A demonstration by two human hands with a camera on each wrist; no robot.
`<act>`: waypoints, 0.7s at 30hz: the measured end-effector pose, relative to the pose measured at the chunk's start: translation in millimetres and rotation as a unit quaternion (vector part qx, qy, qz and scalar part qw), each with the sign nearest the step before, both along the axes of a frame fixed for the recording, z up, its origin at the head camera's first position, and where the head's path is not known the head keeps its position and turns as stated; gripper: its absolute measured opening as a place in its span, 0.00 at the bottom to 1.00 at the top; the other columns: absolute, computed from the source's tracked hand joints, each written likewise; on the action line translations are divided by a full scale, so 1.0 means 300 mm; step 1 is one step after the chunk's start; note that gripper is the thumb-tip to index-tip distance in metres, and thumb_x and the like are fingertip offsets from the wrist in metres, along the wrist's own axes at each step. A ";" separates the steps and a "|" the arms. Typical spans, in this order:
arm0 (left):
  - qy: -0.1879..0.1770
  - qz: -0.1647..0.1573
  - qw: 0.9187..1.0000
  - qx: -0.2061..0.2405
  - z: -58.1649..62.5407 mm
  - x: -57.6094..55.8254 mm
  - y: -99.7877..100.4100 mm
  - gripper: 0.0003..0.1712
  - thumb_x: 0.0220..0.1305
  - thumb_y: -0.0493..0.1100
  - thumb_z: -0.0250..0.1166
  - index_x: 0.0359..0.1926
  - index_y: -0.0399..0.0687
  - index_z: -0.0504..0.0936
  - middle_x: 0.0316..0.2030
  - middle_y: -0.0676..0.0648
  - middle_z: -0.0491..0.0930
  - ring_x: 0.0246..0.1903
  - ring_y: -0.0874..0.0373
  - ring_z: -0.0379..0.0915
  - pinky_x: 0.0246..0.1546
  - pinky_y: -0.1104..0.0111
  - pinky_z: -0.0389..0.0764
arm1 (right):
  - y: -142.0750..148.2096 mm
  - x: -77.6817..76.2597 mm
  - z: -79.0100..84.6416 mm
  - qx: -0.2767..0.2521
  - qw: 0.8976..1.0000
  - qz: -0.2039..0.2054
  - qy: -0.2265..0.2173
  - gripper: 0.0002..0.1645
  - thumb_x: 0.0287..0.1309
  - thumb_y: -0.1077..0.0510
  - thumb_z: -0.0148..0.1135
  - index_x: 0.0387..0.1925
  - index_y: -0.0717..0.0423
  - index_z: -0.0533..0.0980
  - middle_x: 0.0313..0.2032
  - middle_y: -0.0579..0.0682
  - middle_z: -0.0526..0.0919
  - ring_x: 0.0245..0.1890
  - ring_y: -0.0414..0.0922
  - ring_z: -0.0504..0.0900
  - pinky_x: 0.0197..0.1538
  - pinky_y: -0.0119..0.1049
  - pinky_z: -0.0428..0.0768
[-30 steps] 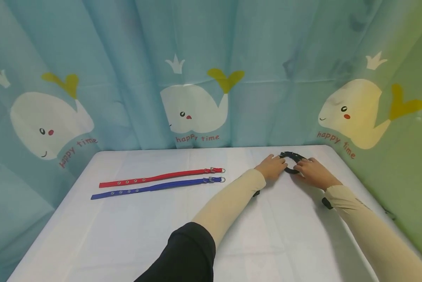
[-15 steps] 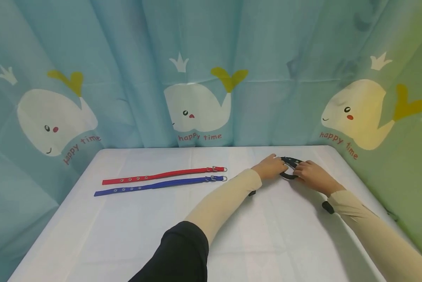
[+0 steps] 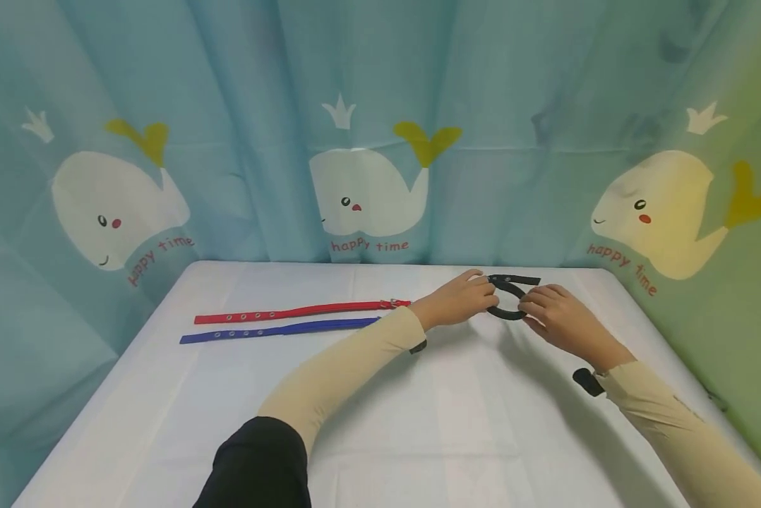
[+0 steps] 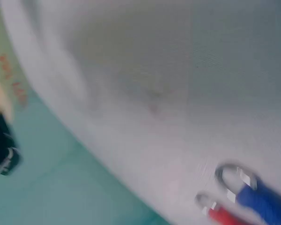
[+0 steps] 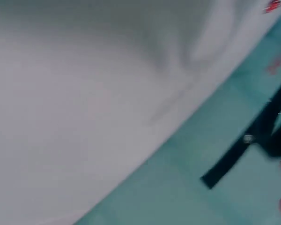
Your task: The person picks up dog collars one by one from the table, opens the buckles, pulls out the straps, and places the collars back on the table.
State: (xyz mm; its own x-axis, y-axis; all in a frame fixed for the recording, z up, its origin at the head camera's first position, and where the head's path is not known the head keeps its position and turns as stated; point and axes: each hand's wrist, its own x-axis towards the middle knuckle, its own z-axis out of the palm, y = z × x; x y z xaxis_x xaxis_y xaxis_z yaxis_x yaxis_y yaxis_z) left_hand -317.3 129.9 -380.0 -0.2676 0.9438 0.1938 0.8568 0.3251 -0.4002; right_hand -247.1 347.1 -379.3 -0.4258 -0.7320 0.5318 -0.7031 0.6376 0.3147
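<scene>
A black buckle collar (image 3: 506,315), bent into a ring, is held up between both hands at the far right part of the table. My left hand (image 3: 458,299) pinches its left side, near the buckle. Fingers of my right hand (image 3: 570,323) grip the ring's right side. The free end of the strap, with metal eyelets, sticks out to the right above the ring; it also shows in the right wrist view as a dark strap (image 5: 229,161). In the left wrist view the collar's metal buckle (image 4: 7,161) is at the left edge, blurred.
A red collar (image 3: 330,308) and a blue collar (image 3: 323,327) lie stretched out side by side on the white table (image 3: 418,423), left of the hands. My left forearm overlaps their buckle ends. A whale-print curtain (image 3: 260,176) hangs behind the table's far edge.
Both hands have lifted the black collar off the table and moved slightly left. Its ring now faces the head view, with the strap end extended right. The red and blue collars lie still.
</scene>
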 end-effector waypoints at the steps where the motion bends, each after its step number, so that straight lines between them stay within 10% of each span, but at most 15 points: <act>1: 0.000 0.002 1.000 0.009 0.012 0.014 -0.015 0.13 0.67 0.48 0.56 0.51 0.57 0.76 0.49 0.56 0.77 0.54 0.62 0.71 0.67 0.65 0.61 | -0.023 0.008 0.011 -0.006 1.000 -0.001 0.007 0.14 0.35 0.63 0.71 0.30 0.62 0.79 0.29 0.55 0.83 0.33 0.53 0.80 0.42 0.47 0.76; 7: 0.027 0.013 0.997 0.069 0.080 0.111 -0.115 0.14 0.68 0.50 0.55 0.50 0.54 0.77 0.47 0.55 0.78 0.51 0.62 0.72 0.64 0.64 0.65 | -0.171 0.063 0.077 -0.040 0.997 -0.009 0.070 0.27 0.71 0.49 0.41 0.31 0.63 0.80 0.26 0.55 0.84 0.30 0.53 0.81 0.39 0.50 0.77; 21: 0.098 -0.062 0.971 0.207 0.175 0.210 -0.377 0.14 0.58 0.49 0.66 0.43 0.50 0.81 0.39 0.54 0.82 0.45 0.61 0.78 0.63 0.60 0.68 | -0.350 0.158 0.179 -0.136 0.985 0.057 0.086 0.25 0.68 0.47 0.48 0.31 0.63 0.81 0.27 0.56 0.84 0.30 0.51 0.82 0.48 0.56 0.75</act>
